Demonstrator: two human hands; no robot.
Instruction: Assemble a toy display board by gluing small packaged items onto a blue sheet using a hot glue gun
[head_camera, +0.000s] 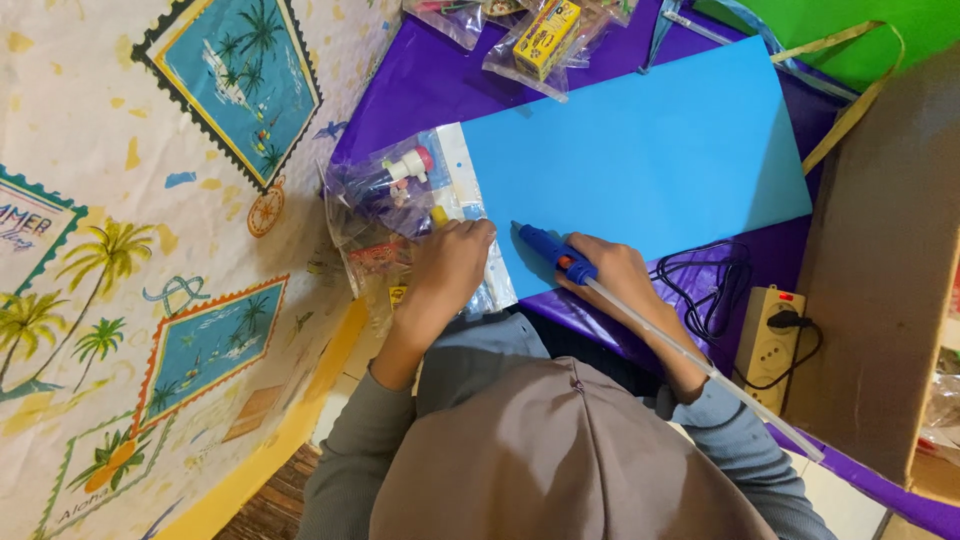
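Blue card is lying flat across the purple sheet in front of me, taking up most of the middle of my view. I am looking down over the back of a person's covered head, with grey sleeves reaching forward on both sides.

My right hand is wrapping closed around a blue glue gun, whose nozzle is pointing at the near left edge of the card and seems to be touching it. A long clear glue stick is sticking out of the back of the gun and running past my wrist. My left hand is pressing down, fingers curled, on a clear plastic bag that is lying along the left edge of the card; it is holding the bag flat rather than gripping it.

More clear bags with small toys are piling up just beside that bag, on the left. A yellow box in plastic wrap is sitting at the far edge of the purple sheet. To the right, a black cord is coiling near my right hand, and a cream power strip with a plug in it is resting beside a brown cardboard box. A cloth printed with palm trees is covering the left side.
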